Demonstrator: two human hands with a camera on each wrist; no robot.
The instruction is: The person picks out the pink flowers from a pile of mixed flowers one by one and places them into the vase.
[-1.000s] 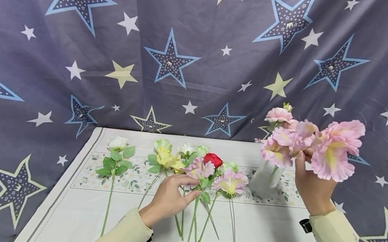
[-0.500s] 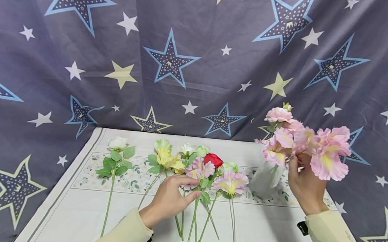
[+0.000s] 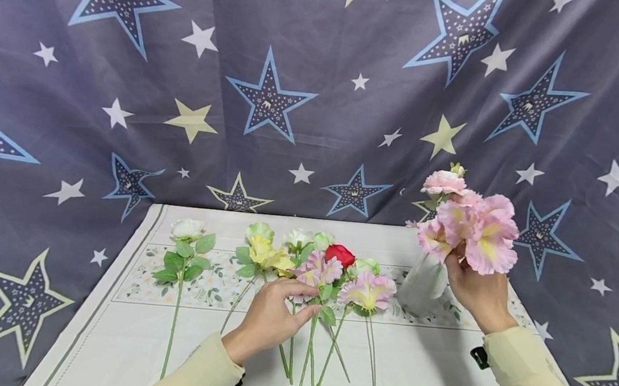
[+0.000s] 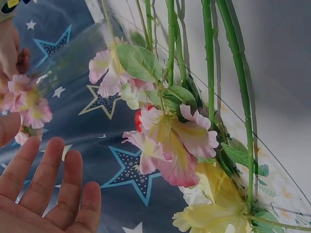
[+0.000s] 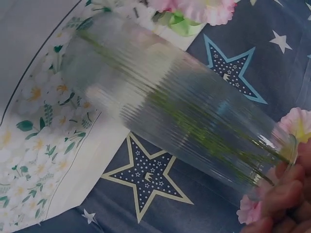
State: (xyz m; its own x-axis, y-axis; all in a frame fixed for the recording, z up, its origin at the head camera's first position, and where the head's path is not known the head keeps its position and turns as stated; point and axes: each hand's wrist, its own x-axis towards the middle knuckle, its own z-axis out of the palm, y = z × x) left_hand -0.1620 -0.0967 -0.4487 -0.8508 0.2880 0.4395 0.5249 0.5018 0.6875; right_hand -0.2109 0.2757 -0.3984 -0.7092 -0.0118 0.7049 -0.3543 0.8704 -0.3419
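Note:
My right hand [image 3: 478, 296] pinches the stem of a ruffled pink flower with a yellow centre [image 3: 490, 237], just under its bloom. The hand is at the mouth of a clear ribbed vase [image 3: 421, 286], where lighter pink flowers [image 3: 444, 183] stand. Green stems [image 5: 194, 128] run down inside the vase in the right wrist view. My left hand [image 3: 274, 315] hovers with relaxed fingers beside a pink flower [image 3: 319, 269] lying on the table; the left wrist view shows its fingers [image 4: 72, 177] spread and holding nothing.
Several flowers lie across the table [image 3: 117, 349]: a white rose [image 3: 188, 229] at left, a yellow flower [image 3: 269, 255], a red rose [image 3: 340, 255] and another pink flower [image 3: 369, 291]. A floral strip [image 3: 136, 278] runs beneath them. Behind hangs a star-patterned curtain [image 3: 315, 143].
My right hand has moved left with the pink flower, bringing its bloom against the flowers in the vase. My left hand has stayed in place.

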